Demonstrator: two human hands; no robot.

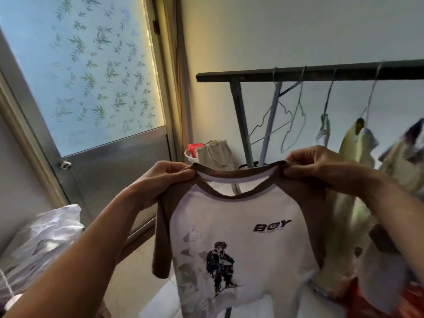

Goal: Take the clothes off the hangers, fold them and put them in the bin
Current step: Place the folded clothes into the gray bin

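Observation:
I hold up a white T-shirt (241, 244) with brown raglan sleeves, a brown collar, a "BOY" print and a cartoon figure. My left hand (165, 177) pinches the shirt's left shoulder at the collar. My right hand (321, 166) pinches the right shoulder. The shirt hangs spread between them, front toward me, and no hanger shows inside it. Behind it, a dark clothes rail (298, 73) carries bare wire hangers (296, 125) and, at the right, a pale yellow garment (358, 143) still on its hanger. A white bin (191, 157) with red and beige clothes sits behind the shirt.
A door (91, 143) with frosted leaf-pattern glass and a round knob (64, 164) stands at the left. A white plastic bag (46, 235) lies at lower left. More blurred clothes (401, 152) hang at the far right. A plain wall is behind the rail.

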